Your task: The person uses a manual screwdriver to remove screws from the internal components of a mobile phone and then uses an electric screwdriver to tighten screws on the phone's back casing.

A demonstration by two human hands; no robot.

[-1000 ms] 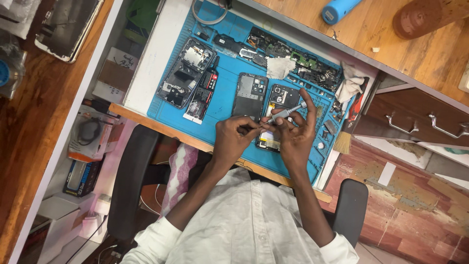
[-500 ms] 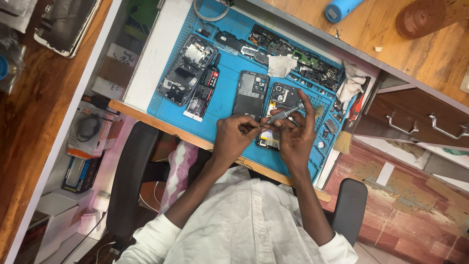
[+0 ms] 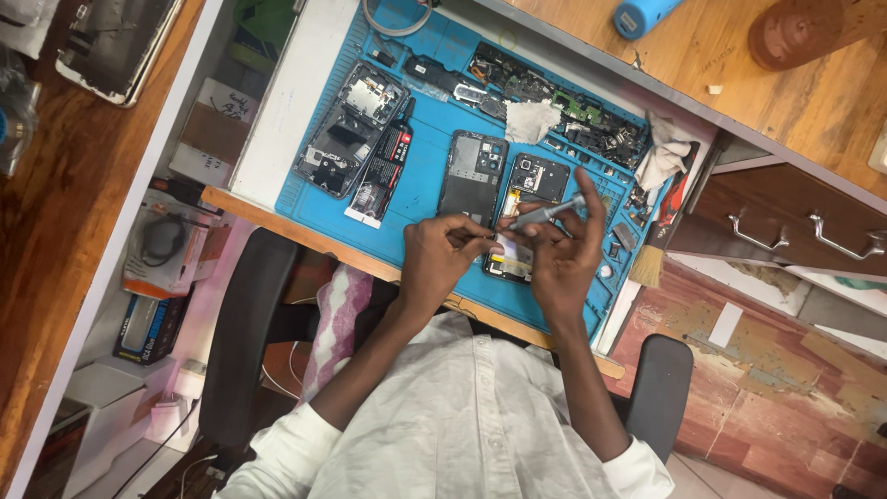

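Far left of the blue mat [image 3: 434, 157]: stripped phone frame [image 3: 351, 129], then a black glue tube [image 3: 383, 166], then a grey back cover [image 3: 473, 176]. Centre frame: left hand [image 3: 439, 259], fingertips pinched together on something too small to tell. Opened phone [image 3: 525, 217] lies just right of it, long axis running up-down, between both hands. Right hand [image 3: 559, 268] clamped on a grey tool [image 3: 545, 213], tip toward the left hand.

Wooden desk [image 3: 55, 277] w/ drawers [image 3: 785, 231], black chair [image 3: 245, 351], worn reddish floor [image 3: 785, 388].
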